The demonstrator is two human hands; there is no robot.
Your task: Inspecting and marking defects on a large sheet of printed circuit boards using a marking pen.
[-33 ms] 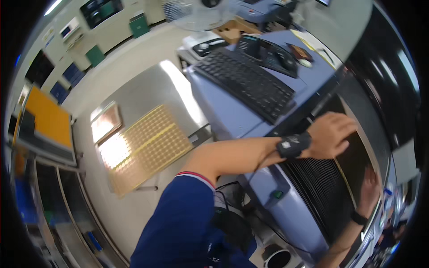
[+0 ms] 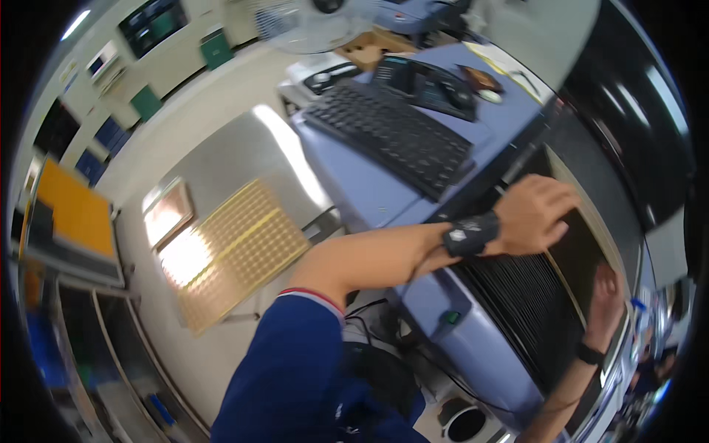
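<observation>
Over the black ribbed bed (image 2: 509,306) of a blue machine (image 2: 473,362), a dark flat panel (image 2: 574,255) with a pale edge lies on the right side. My left hand (image 2: 533,214), with a black strap and device (image 2: 471,235) on its wrist, is over the panel's far left part, thumb and fingers apart. I cannot make out whether it touches the panel. Near the panel's right edge is my right hand (image 2: 605,299), a dark band (image 2: 589,354) on its wrist. Its fingers are blurred, so any grip on the edge is unclear.
On the machine's blue top are a black keyboard (image 2: 391,133), a desk phone (image 2: 428,85) and papers (image 2: 509,68). Left of it, a steel table (image 2: 229,151) bears a coppery panel with a round-hole pattern (image 2: 244,251) and a smaller coppery stack (image 2: 168,214). A fan (image 2: 317,26) stands beyond.
The whole view has shifted slightly left. My right hand has moved a little farther away along the panel's edge; my left hand stays about the same place over the machine.
</observation>
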